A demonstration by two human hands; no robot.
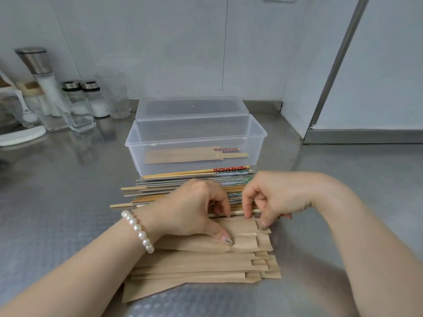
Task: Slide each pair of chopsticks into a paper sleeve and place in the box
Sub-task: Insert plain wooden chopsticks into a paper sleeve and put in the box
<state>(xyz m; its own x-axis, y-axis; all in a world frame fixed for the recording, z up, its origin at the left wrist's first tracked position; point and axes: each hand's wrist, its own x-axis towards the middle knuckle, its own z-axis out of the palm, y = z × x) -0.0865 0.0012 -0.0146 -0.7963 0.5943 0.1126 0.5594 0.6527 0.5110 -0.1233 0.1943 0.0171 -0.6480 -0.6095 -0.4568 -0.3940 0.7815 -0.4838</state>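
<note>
A pile of brown paper sleeves (201,264) lies on the steel counter close to me. My left hand (194,213), with a pearl bracelet at the wrist, rests on the top sleeve (242,234), thumb pressing it down. My right hand (274,195) pinches the open right end of that sleeve. Behind my hands lies a row of loose chopsticks (183,184), wooden and metal, some with patterned tops. Further back stands the clear plastic box (137,147), lid open, with a few sleeved pairs (183,155) inside.
Salt shakers (96,99), a tall grinder (43,78) and empty glasses (114,94) stand at the back left beside a white board edge (20,137). A wall runs behind the box, and a steel-edged panel (338,65) rises at the right.
</note>
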